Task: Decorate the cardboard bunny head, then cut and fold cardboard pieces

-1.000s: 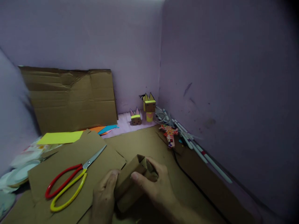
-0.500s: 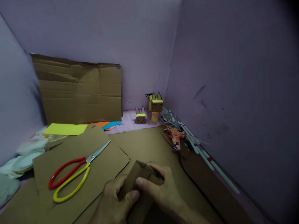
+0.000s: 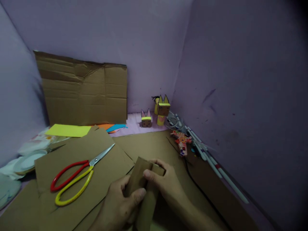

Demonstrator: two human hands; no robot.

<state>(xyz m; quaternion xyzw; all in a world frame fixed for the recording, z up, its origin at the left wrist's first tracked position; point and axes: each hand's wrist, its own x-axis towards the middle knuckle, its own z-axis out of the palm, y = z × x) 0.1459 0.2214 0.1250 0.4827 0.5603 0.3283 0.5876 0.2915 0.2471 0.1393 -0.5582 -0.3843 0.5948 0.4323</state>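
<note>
Between both hands is a folded piece of cardboard (image 3: 139,175), brown and tilted, with a crease running along its length. My left hand (image 3: 120,199) grips its left side, thumb lying across the front face. My right hand (image 3: 166,179) wraps the upper right edge, its thumb pressing near the crease and its fingers behind the far end. To the left of my hands, scissors (image 3: 90,163) with one red and one yellow handle lie on flat cardboard sheets (image 3: 101,183), blades a little apart.
A large cardboard panel (image 3: 84,93) leans on the back wall. Two small cat-eared figures (image 3: 146,122) stand near the corner. A patterned glue gun (image 3: 182,141) with a black cord lies at right, beside long white tubes (image 3: 226,179). Yellow paper (image 3: 68,130) lies at left.
The cardboard's far end, open toward me before, now looks pressed closer together and turned. My right thumb has moved up and slightly right along it. The view has shifted slightly.
</note>
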